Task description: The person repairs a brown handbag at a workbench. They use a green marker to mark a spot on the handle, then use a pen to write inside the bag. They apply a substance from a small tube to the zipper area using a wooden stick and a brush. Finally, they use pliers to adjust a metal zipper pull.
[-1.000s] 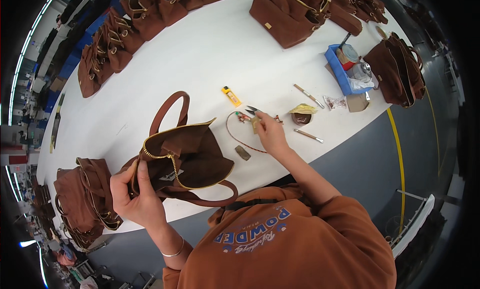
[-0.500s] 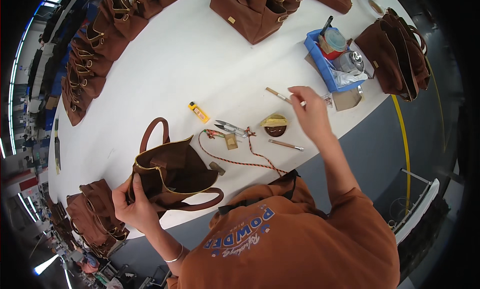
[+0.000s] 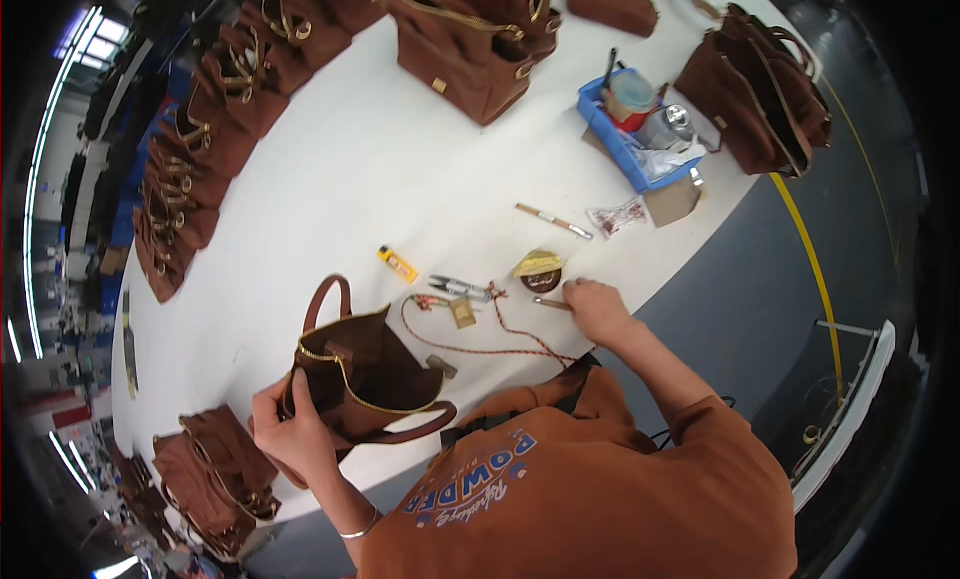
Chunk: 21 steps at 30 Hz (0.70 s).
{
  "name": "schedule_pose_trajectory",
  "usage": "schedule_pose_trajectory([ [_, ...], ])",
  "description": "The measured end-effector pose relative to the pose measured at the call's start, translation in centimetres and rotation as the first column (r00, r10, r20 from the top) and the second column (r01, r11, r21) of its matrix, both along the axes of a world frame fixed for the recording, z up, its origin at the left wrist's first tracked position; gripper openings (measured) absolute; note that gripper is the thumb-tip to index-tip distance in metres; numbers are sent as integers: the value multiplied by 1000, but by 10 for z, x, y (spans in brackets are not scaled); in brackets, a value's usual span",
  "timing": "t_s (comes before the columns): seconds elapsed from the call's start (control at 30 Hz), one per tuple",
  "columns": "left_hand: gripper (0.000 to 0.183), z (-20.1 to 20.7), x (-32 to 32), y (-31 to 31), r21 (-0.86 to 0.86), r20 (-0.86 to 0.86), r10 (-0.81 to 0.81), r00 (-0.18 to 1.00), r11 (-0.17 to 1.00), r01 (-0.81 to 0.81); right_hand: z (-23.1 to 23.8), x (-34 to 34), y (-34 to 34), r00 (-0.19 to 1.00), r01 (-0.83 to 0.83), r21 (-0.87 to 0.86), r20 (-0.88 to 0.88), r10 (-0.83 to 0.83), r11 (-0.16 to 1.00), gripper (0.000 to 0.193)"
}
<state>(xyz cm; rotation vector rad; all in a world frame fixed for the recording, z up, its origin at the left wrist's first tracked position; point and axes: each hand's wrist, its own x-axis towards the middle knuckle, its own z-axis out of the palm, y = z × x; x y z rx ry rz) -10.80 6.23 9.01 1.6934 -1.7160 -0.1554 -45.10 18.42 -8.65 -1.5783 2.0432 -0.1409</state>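
My left hand [image 3: 292, 427] is closed on the rim of an open brown handbag [image 3: 372, 359], thumb inside and fingers outside. The bag has a gold zip edge and two looped handles. My right hand [image 3: 598, 313] is closed over one end of a slim wooden-handled tool [image 3: 546, 302] on the table; the hand hides that end. Just beyond it sits a small dark round pot [image 3: 544, 281] with a yellow piece on top. A second slim tool [image 3: 552, 221] lies farther off. Thread snips [image 3: 458, 288] lie between the hands.
A yellow lighter [image 3: 398, 265] and a striped cord [image 3: 470, 352] lie on the white table [image 3: 300, 194]. A blue tray [image 3: 630, 157] holds jars and a can. Brown bags [image 3: 465, 54] stand at the far side, a row [image 3: 190, 179] at the left, another bag [image 3: 760, 99] at far right.
My right hand has come down toward me from beside the far slim tool to the nearer one. My left hand still holds the bag. The whole view has shifted slightly.
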Motion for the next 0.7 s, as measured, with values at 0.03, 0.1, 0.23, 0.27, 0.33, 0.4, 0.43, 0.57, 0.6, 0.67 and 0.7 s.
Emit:
schedule_pose_trajectory([
  [0.03, 9, 2, 1, 0, 0, -28, -8, 1000, 1000, 8, 1, 5, 1, 1000, -8, -6, 4, 8, 1000, 14],
  [0.1, 10, -3, 11, 0, -2, -123, -18, 992, 1000, 18, 8, 10, 2, 998, -55, 6, 10, 55, 998, 16],
  [0.23, 10, -4, 17, 2, 16, -159, -53, 986, 998, 56, 55, 5, 8, 962, -130, 99, 252, 102, 987, 23],
  [0.27, 10, -5, 21, 2, 14, -157, -58, 986, 998, 61, 69, 0, 7, 930, -139, 105, 356, 93, 985, 24],
  [0.33, 10, -5, 23, 1, 9, -150, -92, 984, 995, 95, 87, -32, 9, 822, 202, -98, 557, -115, 974, 20],
  [0.4, 10, -2, 25, 2, -7, -169, -104, 980, 994, 105, 106, -69, -9, 873, 451, -455, 402, -275, 768, 14],
  [0.43, 10, -1, 23, 1, -10, -179, -117, 977, 993, 117, 109, -96, -16, 807, 589, -531, 422, -413, 609, 13],
  [0.57, 10, -8, 21, 4, 7, -200, -132, 971, 991, 136, 90, -193, -41, 666, 632, -751, 400, -630, 191, 14],
  [0.6, 11, -9, 21, 5, 3, -201, -135, 970, 990, 139, 83, -208, -46, 633, 625, -768, 391, -668, 142, 15],
  [0.67, 11, -11, 22, 6, -6, -206, -133, 969, 991, 135, 73, -220, -64, 626, 583, -798, 321, -711, 152, 15],
  [0.7, 11, -9, 23, 7, -17, -226, -118, 967, 993, 118, 70, -221, -75, 628, 564, -809, 289, -723, 166, 15],
])
